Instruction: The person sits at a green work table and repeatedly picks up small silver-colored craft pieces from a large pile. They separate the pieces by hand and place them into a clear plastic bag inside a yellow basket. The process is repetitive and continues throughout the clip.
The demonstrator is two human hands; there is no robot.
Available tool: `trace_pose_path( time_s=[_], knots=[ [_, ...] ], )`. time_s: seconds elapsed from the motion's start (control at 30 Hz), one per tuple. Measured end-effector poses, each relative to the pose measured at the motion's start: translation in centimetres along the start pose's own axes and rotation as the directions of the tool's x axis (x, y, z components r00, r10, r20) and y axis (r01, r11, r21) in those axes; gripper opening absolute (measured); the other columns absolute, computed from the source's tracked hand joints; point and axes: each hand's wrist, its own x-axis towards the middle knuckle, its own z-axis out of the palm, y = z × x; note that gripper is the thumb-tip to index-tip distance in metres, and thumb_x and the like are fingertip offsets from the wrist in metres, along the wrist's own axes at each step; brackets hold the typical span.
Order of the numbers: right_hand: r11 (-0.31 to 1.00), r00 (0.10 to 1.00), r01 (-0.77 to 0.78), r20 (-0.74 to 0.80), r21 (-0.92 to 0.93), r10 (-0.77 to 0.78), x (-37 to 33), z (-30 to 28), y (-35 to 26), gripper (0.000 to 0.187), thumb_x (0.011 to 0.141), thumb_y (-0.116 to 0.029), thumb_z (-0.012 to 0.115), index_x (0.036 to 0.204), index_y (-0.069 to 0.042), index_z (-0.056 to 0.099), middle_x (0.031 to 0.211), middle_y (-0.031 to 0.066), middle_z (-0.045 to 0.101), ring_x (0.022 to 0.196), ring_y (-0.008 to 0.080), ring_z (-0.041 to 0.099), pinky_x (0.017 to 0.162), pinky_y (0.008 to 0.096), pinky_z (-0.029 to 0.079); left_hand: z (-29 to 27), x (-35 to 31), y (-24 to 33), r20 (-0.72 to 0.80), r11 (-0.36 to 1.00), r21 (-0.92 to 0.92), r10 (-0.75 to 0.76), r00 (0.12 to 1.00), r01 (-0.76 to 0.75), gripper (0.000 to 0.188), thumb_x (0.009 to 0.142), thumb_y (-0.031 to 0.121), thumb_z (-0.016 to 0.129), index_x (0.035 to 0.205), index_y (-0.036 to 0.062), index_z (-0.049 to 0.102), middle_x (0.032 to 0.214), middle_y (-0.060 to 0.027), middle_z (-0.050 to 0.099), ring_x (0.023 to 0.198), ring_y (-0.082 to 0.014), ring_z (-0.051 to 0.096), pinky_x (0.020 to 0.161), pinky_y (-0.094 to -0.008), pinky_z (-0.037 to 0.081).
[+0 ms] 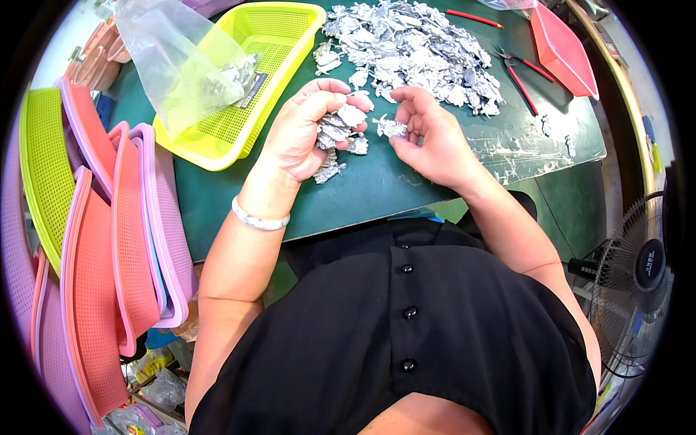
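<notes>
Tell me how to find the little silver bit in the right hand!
Find the green table and the big silver pile at its far side. Nearer than the pile, the left hand cups a bunch of silver pieces. The right hand holds the silver bit all by itself, apart from both bunch and pile.

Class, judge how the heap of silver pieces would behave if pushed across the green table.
The heap of silver pieces would probably spread rather than slide as one, since the pieces look separate. Individual pieces seem unlikely to roll, being flattish and irregular. Their ragged edges might catch on neighbours.
</notes>
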Motion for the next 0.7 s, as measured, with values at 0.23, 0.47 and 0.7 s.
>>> trace_pose_path(
  time_s=[0.23,0.47,0.7],
  knots=[
    [0.931,0.990,0.085,-0.137,0.356,-0.038,0.5,0.9,-0.5,0.048,0.070,0.007,0.059,0.114,0.000,0.040,0.088,0.0030,0.045,0.071,0.0048,0.047,0.062,0.0182,0.041,-0.2,0.2,-0.5,0.027,0.990,0.133,-0.037,0.999,0.033,0.019,0.083,0.021,0.057,0.092,0.0051,0.053,0.072,-0.0067,0.058,0.059,-0.0139,0.059,0.041,-0.0199,0.044],
    [0.854,0.994,0.111,-0.064,0.508,-0.091,0.3,1.9,-1.7,0.050,0.072,0.013,0.055,0.117,0.000,0.037,0.094,0.0059,0.044,0.083,0.0091,0.051,0.074,0.0223,0.045,-0.1,0.1,-1.0,-0.001,0.993,0.114,-0.020,1.000,0.020,0.016,0.078,0.016,0.064,0.087,0.0063,0.054,0.074,-0.0052,0.059,0.056,-0.0119,0.057,0.041,-0.0209,0.042],
    [0.826,0.986,0.156,-0.038,0.542,-0.162,0.1,1.9,-1.3,0.050,0.073,0.016,0.047,0.120,0.000,0.036,0.098,0.0081,0.044,0.090,0.0127,0.051,0.080,0.0252,0.045,-0.2,0.1,-0.8,0.056,0.998,0.061,-0.034,0.998,0.030,0.011,0.080,0.013,0.061,0.086,0.0059,0.054,0.075,-0.0070,0.060,0.056,-0.0132,0.058,0.042,-0.0208,0.043]
  ],
)
